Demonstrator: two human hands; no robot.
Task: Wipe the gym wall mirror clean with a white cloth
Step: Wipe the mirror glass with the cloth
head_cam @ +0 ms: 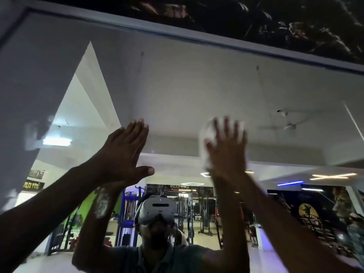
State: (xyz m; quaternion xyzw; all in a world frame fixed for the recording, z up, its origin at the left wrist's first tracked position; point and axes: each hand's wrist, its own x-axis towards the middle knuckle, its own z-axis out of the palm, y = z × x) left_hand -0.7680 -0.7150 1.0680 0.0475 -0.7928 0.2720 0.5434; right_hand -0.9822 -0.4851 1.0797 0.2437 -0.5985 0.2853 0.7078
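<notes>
Gym wall mirror (177,85) fills the view, its pale top frame (197,37) running below a dark patterned panel and its glass reflecting ceiling, lights and exercise machines. Landmark: the reflected headset (157,210), low at centre. Left hand (126,152), above and just left of the headset, lies flat with fingers straight and together and thumb spread; it holds nothing and seems to brace on the glass, though contact cannot be confirmed. Right hand (226,146), above and right of the headset, is blurred, fingers spread wide over the white cloth (204,140), which shows as a pale edge above and left of the fingers; the grip is an open-palm press, not a pinch. Judged step: wiping the upper glass. To do it well, keep the whole palm flat on the cloth, work in overlapping passes toward the top frame, and refold the cloth when it soils, lest streaks remain.
</notes>
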